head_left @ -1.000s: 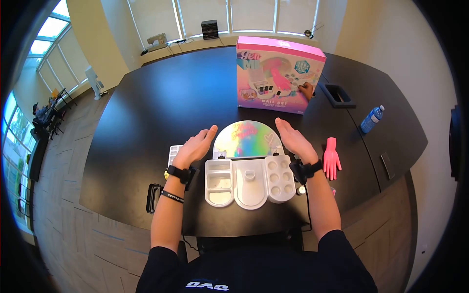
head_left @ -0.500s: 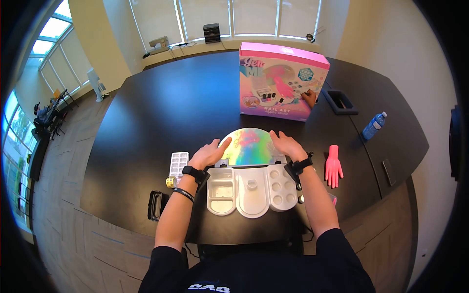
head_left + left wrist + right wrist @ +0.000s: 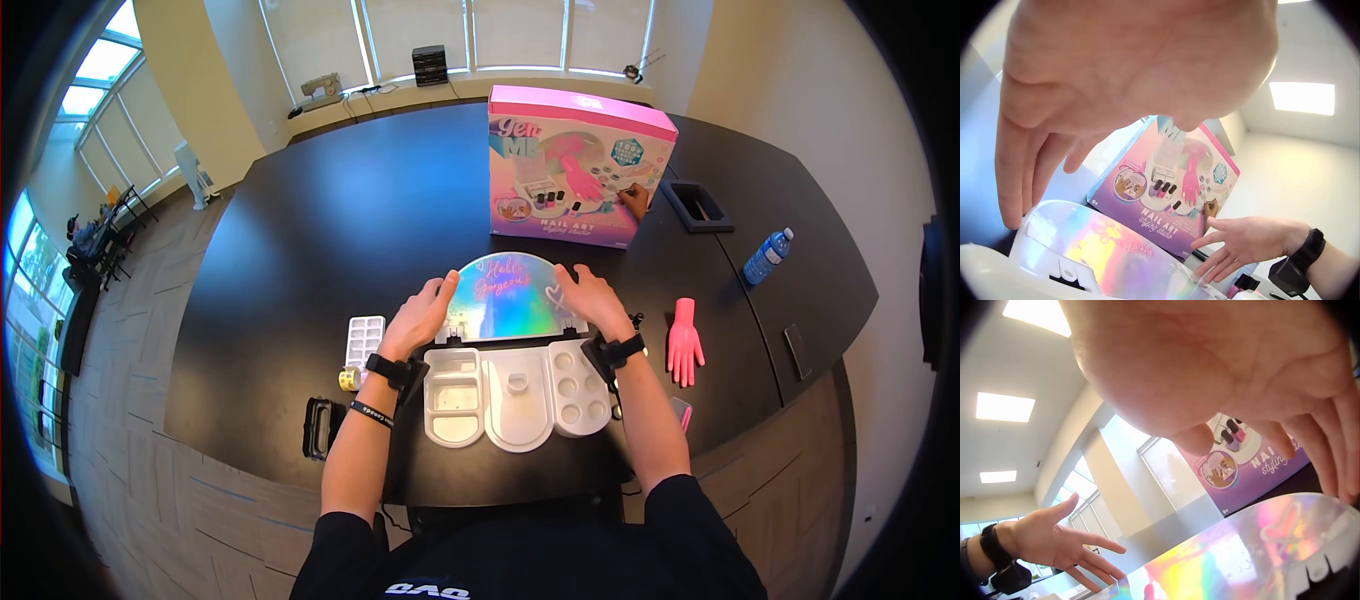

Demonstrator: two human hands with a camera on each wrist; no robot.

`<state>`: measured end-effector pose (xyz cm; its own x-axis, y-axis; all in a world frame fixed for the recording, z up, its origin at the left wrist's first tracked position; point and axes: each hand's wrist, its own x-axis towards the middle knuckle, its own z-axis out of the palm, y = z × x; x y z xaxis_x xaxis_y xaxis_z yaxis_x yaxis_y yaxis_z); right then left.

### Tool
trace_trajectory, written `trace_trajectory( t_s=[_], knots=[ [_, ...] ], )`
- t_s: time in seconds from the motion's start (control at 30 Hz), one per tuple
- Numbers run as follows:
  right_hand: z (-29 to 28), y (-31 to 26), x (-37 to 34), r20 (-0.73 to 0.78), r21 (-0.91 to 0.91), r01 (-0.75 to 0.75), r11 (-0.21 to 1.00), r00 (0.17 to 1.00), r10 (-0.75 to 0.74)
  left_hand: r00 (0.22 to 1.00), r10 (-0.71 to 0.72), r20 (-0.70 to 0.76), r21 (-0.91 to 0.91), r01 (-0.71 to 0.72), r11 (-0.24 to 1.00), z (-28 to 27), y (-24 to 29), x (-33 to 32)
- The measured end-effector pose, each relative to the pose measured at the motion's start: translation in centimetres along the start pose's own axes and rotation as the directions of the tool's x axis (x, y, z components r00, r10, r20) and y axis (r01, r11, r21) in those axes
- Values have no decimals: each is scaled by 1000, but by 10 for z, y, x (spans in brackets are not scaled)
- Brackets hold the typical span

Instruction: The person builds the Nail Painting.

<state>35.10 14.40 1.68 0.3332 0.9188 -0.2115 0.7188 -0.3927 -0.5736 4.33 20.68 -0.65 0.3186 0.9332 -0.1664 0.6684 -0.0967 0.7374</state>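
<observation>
In the head view, a rounded iridescent panel (image 3: pixel 508 300) with "Hello Gorgeous" lettering stands hinged along the back of a white tray (image 3: pixel 517 420). The tray has compartments on the left, a post in the middle and round wells on the right. My left hand (image 3: pixel 418 318) is at the panel's left edge with fingers extended; in the left wrist view, the fingers (image 3: pixel 1013 181) reach past its rim. At the right edge is my right hand (image 3: pixel 592 300), its fingers (image 3: pixel 1313 447) stretched behind the panel in the right wrist view. Both thumbs lie toward the panel's front.
Behind the panel stands a pink nail art box (image 3: pixel 575 175). A pink model hand (image 3: pixel 684 345) and a water bottle (image 3: pixel 768 257) are on the right. On the left lie a white sectioned tray (image 3: pixel 365 342), a yellow roll (image 3: pixel 349 380) and a black item (image 3: pixel 320 428).
Both hands have moved inward from beside the panel to its edges. The panel now looks taller, its sheen has turned from yellow-green to blue, and its lettering reads clearly.
</observation>
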Motion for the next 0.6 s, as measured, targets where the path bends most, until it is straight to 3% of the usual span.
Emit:
trace_trajectory(
  t_s=[0.17,0.23,0.3,0.37,0.43,0.6],
  knots=[
    [-11,0,-20,-118,93,77,993,991,-65,995,24,-94,-172,-40,984,-7,4,-25],
    [-17,1,-35,-162,175,125,977,982,-97,977,102,-189,-242,-147,959,-7,0,-35],
    [-18,7,-45,-208,202,161,966,971,-118,978,99,-185,-265,-147,953,-9,1,-50],
    [-16,11,-55,-255,229,196,953,957,-136,972,129,-197,-416,-202,887,-9,8,-70],
    [-14,13,-64,-293,338,247,908,945,-148,969,166,-181,-431,-230,872,-7,-3,-74],
    [-6,28,-71,-334,351,312,883,923,-193,931,249,-268,-411,-344,844,2,-8,-89]
  ],
)
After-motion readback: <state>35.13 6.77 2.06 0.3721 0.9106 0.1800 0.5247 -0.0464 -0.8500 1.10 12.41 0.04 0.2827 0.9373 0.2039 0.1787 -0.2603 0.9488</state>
